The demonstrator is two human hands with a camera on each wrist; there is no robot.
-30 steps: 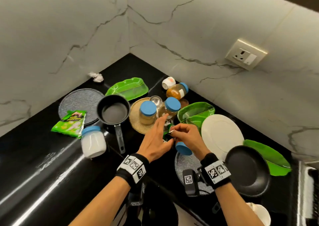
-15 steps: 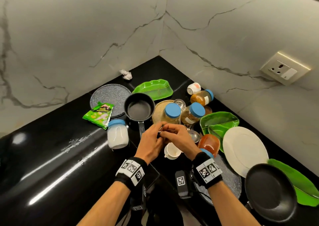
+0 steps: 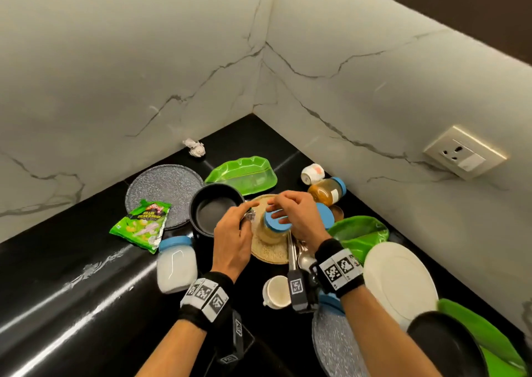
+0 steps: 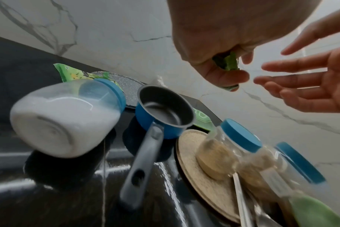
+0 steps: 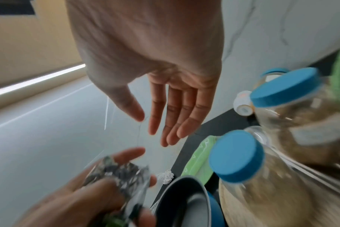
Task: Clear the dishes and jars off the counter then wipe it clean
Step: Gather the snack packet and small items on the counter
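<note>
Warm, even indoor light; head view sharp, wrist views smeared.
Glare is streaking across the glossy black counter (image 3: pixel 72 299) at lower left, and the marble walls (image 3: pixel 144 59) are bowing outward toward the edges. In the right wrist view the blue-lidded jars (image 5: pixel 237 156) are blurring heavily, and a bright strip (image 5: pixel 37 79), perhaps a ceiling light, is glowing at upper left.

Black counter (image 3: pixel 86 304) carries plates (image 3: pixel 400 281), jars (image 3: pixel 177 264), saucepan (image 3: pixel 214 208)
</note>
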